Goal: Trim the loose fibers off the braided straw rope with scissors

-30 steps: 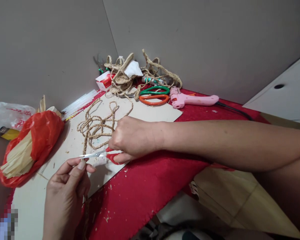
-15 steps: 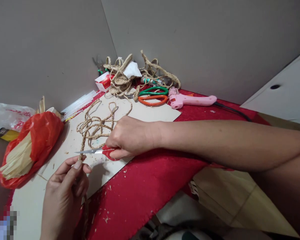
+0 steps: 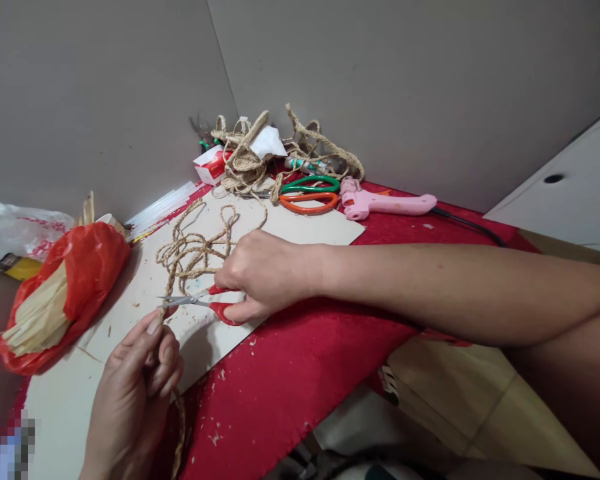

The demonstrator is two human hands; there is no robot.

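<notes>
While my left hand (image 3: 135,373) pinches the braided cord (image 3: 169,283) between thumb and fingers, I have the red-handled scissors (image 3: 193,301) at it from the side; their slightly parted blades reach across the cord just above the left fingertips. My right hand (image 3: 267,273) has its grip closed around the scissors' handles; the left grip is closed on the cord, and another length of braid shows below that hand. Most of the cord lies in loose loops on the pale board (image 3: 320,230), which rests on the red-covered counter (image 3: 280,373); behind it I see a heap of braided rope (image 3: 247,160) beside a white-and-red box (image 3: 210,165); near the heap lie the green-and-orange-handled scissors (image 3: 310,202) and a pink glue gun (image 3: 390,203) with a black cable; to the left, a red plastic bag (image 3: 97,257) holds pale dry strips (image 3: 43,313).
</notes>
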